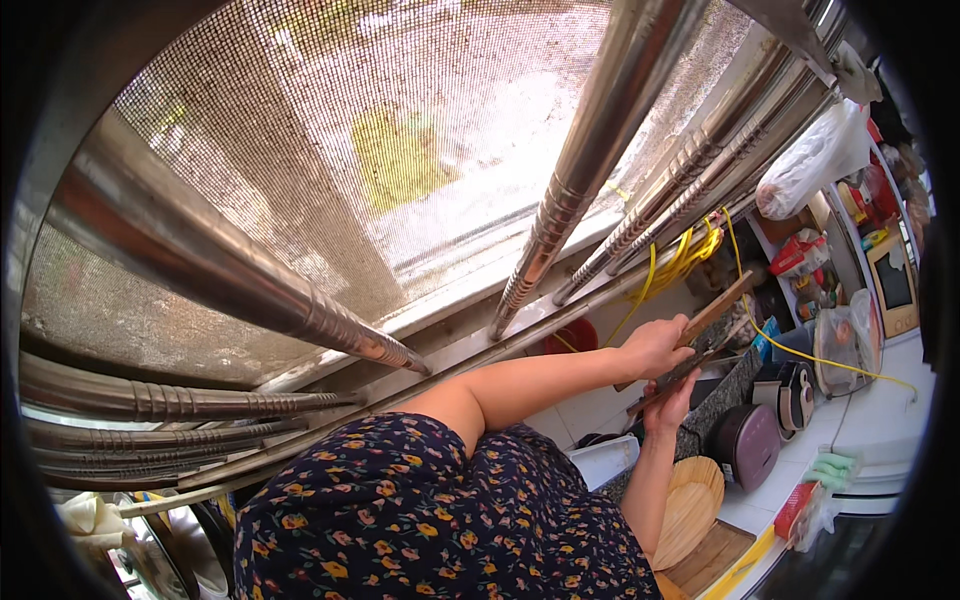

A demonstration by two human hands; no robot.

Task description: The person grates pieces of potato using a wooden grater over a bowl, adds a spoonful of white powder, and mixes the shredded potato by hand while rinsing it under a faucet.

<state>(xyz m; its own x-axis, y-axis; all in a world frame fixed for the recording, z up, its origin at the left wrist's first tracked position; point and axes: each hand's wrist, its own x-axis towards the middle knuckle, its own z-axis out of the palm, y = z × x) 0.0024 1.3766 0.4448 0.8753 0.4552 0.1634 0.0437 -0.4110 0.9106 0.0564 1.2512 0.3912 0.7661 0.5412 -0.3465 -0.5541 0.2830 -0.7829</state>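
Observation:
At right of centre, my left hand [660, 349] has its fingers closed around a brown wooden strip [718, 306], which slants up and to the right. Just below, my right hand [671, 401] grips a thinner dark strip [720, 345] that runs roughly alongside the first. Whether the two strips are joined cannot be made out. Both pieces are above a speckled stone counter edge [724, 386] and a sink area. My fingers partly cover the near ends.
Stainless steel bars [566, 202] stand before a mesh window screen [405, 157]. A yellow hose [679, 262] hangs beyond the strips. A purple rice cooker [746, 450], another kitchen appliance [784, 394] and an oval wooden board [690, 502] are on the right. A white tray [604, 461] is nearer.

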